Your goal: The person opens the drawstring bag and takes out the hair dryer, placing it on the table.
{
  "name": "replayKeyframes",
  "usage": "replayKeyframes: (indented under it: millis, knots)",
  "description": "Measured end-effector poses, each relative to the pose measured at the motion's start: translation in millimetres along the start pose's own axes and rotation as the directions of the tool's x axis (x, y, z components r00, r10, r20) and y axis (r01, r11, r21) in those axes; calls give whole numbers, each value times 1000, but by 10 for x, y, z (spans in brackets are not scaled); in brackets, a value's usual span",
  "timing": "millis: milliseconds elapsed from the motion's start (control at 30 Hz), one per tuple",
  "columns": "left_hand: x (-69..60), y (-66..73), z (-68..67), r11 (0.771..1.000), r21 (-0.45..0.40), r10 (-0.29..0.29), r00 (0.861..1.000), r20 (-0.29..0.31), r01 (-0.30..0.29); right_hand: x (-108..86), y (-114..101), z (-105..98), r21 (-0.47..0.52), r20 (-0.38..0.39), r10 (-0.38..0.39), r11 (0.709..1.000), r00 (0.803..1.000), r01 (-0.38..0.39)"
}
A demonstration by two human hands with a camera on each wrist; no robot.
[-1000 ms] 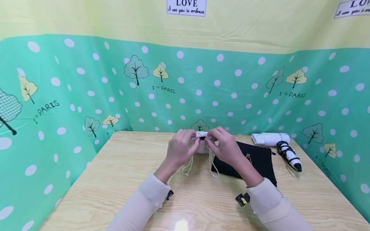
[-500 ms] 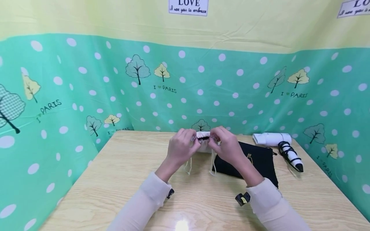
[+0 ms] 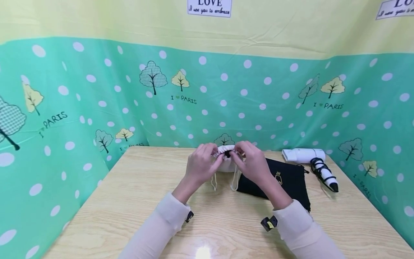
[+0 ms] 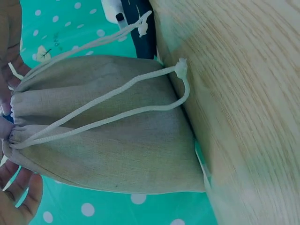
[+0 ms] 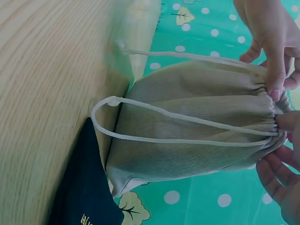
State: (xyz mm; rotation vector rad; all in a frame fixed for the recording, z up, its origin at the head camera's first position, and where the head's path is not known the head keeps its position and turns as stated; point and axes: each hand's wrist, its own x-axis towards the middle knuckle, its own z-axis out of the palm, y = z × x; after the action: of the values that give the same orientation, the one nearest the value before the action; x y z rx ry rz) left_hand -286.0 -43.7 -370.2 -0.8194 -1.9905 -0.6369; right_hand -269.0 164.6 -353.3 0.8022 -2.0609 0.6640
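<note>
A beige drawstring bag (image 3: 227, 166) stands upright near the table's back edge, its gathered mouth partly open over a dark inside. My left hand (image 3: 201, 163) pinches the left side of the rim; my right hand (image 3: 253, 162) pinches the right side. In the left wrist view the bag (image 4: 108, 126) shows knotted white cords hanging down its front. The right wrist view shows the bag (image 5: 197, 122) with thumbs and fingers of both hands at its ruffled mouth. What the bag holds is hidden.
A black pouch (image 3: 291, 180) with a gold print lies flat to the right of the bag, partly behind my right forearm. Beyond it at the back right is a white hair dryer (image 3: 304, 155), black cord wound round its handle (image 3: 324, 175). A patterned curtain (image 3: 223, 90) hangs behind the table.
The bag's mouth spread wider half a second ago and is now narrower and rounder, with both hands still on its rim. The hanging cords have shifted slightly.
</note>
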Motion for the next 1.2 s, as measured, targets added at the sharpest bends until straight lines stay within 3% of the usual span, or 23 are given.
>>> replayKeyframes:
  millis: [267,433,700,1200]
  knots:
    - [7,-8,-4,1000,2,4,1000,-21,-4,19,-67,-29,-16,44,26,1000,999,-25]
    - [23,-16,-18,999,-5,49,998,-31,-49,29,-74,-43,-16,62,13,1000,998,-12]
    - [56,-70,-54,990,-68,126,992,-8,-127,21,-30,-74,-41,31,-9,999,999,10]
    - [61,-92,-114,997,-17,70,998,2,-69,-12,-12,-58,-48,43,-6,999,999,8]
